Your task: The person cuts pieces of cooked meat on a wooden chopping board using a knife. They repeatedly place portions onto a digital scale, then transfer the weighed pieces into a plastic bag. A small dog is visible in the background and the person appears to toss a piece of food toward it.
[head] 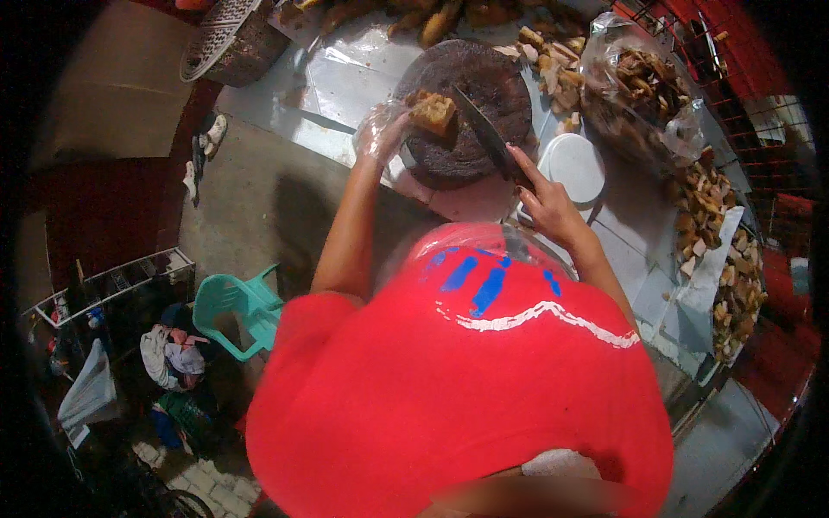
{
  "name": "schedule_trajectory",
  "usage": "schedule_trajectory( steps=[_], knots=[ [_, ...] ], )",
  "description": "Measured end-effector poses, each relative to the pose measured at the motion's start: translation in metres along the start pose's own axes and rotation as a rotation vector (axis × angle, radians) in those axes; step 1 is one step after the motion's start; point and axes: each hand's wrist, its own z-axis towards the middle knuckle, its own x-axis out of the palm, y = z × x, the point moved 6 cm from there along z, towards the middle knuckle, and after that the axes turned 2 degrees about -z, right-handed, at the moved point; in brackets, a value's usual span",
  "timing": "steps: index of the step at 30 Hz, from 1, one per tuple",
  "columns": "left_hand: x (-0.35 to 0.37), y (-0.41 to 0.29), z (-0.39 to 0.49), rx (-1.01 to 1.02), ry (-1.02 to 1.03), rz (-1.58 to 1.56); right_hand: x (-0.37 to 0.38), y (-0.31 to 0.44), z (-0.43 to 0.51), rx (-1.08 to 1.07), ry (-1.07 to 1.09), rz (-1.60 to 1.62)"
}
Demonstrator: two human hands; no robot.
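Observation:
My left hand [383, 129], covered by a clear plastic bag or glove, grips a chunk of browned fried meat [432, 111] over the left part of a round, dark chopping block [476, 71]. In my right hand [547, 201] is the handle of a large kitchen knife [482, 126]. Its dark blade lies across the block, pointing away from me, to the right of the meat and apart from it. A round white lid or tub [575, 169] sits just beyond my right hand.
White tiles [350, 71] cover the counter. Cut meat pieces [560, 74] lie right of the block, near a clear plastic bag of meat [647, 81]; more piles [703, 207] follow the right edge. A perforated basket [236, 45] stands far left. A green plastic chair [239, 311] is below left.

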Motion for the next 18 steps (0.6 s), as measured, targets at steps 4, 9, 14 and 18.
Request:
schedule_trajectory(
  steps=[4,9,14,18],
  knots=[
    [0.021,-0.012,0.03,0.079,0.094,-0.144,0.006,0.007,0.004,0.098,-0.004,-0.046],
    [0.044,-0.033,0.064,0.393,0.095,-0.215,0.018,0.019,0.016,0.105,-0.057,-0.075],
    [0.038,-0.02,0.07,0.36,-0.124,-0.288,0.031,0.03,0.023,0.157,-0.106,-0.159],
    [0.038,-0.026,0.044,0.623,-0.096,0.551,0.037,0.031,0.022,0.223,-0.101,-0.178]
  ],
)
